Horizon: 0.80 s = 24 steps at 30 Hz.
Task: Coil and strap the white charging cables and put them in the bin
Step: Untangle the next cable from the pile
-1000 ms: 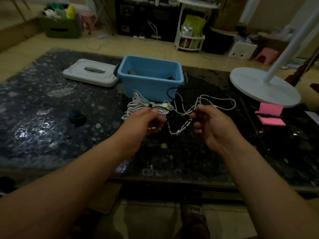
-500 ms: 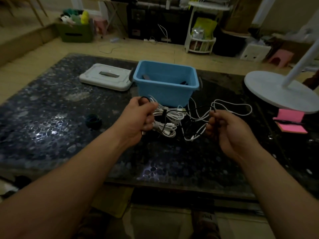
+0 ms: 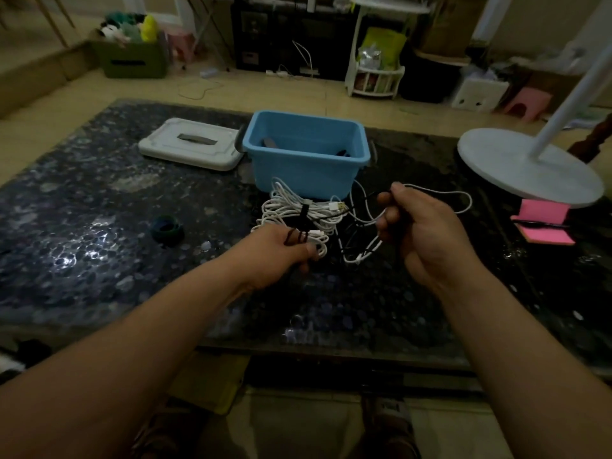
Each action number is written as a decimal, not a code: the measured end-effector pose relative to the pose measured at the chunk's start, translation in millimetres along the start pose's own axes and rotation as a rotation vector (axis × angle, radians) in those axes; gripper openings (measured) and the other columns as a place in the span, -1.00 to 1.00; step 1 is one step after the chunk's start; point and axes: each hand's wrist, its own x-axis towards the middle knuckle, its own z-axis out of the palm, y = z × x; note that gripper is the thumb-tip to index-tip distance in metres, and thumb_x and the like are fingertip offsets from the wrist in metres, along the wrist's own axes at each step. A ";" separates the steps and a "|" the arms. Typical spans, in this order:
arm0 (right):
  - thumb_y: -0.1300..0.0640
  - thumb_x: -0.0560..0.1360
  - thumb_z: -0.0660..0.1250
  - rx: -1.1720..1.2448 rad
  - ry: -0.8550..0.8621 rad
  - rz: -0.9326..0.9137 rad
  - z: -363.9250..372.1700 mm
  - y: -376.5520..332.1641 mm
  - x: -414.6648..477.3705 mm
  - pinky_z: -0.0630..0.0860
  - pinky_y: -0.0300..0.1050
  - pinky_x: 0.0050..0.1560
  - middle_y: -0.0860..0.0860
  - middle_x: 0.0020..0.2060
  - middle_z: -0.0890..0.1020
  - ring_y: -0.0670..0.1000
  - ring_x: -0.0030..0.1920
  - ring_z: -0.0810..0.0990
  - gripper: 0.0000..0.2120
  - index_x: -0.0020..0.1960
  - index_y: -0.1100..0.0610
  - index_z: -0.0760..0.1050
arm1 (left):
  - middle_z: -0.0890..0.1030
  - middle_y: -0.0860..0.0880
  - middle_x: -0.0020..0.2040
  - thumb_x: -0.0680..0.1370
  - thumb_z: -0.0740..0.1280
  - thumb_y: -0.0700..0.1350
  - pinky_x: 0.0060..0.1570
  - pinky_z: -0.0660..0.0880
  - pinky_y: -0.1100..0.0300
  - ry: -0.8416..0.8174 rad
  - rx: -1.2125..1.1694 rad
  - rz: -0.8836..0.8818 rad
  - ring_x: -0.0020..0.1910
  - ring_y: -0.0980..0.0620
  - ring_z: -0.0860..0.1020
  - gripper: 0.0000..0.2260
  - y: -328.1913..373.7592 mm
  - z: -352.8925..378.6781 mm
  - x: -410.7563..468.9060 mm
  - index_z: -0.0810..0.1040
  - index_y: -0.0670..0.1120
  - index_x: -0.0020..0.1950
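A blue bin stands on the dark table, with dark items inside. In front of it lies a pile of white charging cables bound by a black strap, a USB plug sticking out to the right. My left hand grips a small coiled white cable with a black strap around it, low over the table. My right hand holds a loose white cable that loops to the right and hangs down toward the table.
A white lid lies left of the bin. A dark roll of strap tape sits on the table at left. A white lamp base and pink sticky notes with a pen are at the right.
My left hand has dropped from in front of the bin to nearer the table, holding the small strapped coil. My right hand rose slightly with the loose cable.
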 end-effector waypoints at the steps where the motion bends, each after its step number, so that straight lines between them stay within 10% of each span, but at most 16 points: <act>1: 0.07 0.71 0.27 0.012 0.007 0.014 -0.4 0.3 0.6 0.43 -0.15 -0.30 -0.05 -0.47 0.46 -0.06 -0.39 0.48 -0.75 -0.05 0.18 0.59 | 0.68 0.02 -0.29 0.69 0.35 -0.01 -0.31 0.46 0.23 0.015 -0.063 0.008 -0.32 0.08 0.53 -0.76 2.5 -0.6 -1.0 0.68 -0.11 -0.07; 5: 0.00 0.69 0.31 -0.065 -0.019 0.052 -1.9 5.5 0.8 0.23 -0.16 -0.41 -0.07 -0.49 0.33 -0.07 -0.45 0.33 -0.73 -0.10 0.15 0.56 | 0.47 -0.04 -0.36 0.75 0.21 -0.05 -0.37 0.57 0.16 0.060 -0.631 -0.044 -0.32 -0.03 0.56 -0.77 17.1 0.9 -3.9 0.47 -0.12 -0.04; 10: 0.02 0.69 0.32 -0.171 -0.068 -0.002 9.8 14.0 -9.5 0.35 -0.12 -0.31 -0.06 -0.46 0.44 -0.05 -0.37 0.43 -0.73 -0.07 0.13 0.67 | 0.24 0.01 -0.31 0.69 0.31 -0.08 -0.61 0.18 0.31 0.072 -1.022 -0.063 -0.39 0.10 0.22 -0.77 22.9 -4.1 -0.1 0.37 0.00 -0.15; 15: 0.06 0.67 0.34 -0.299 -0.223 -0.035 35.5 22.4 -36.4 0.48 -0.11 -0.21 -0.05 -0.34 0.62 -0.06 -0.26 0.58 -0.82 -0.03 0.04 0.69 | 0.46 -0.01 -0.27 0.48 0.49 0.12 -0.52 0.23 0.32 0.069 -1.012 -0.050 -0.38 0.13 0.33 -0.69 24.3 0.5 -1.0 0.50 -0.06 -0.05; 24: 0.01 0.60 0.45 -0.782 -0.369 -0.253 46.3 48.9 -42.0 0.61 -0.11 0.12 -0.22 0.16 0.69 -0.20 0.04 0.66 -0.96 -0.04 -0.07 0.63 | 0.64 -0.15 -0.16 0.72 0.25 -0.10 -0.15 0.60 0.09 0.031 -0.873 -0.097 -0.18 -0.05 0.61 -0.75 26.1 1.4 -13.5 0.57 -0.15 -0.10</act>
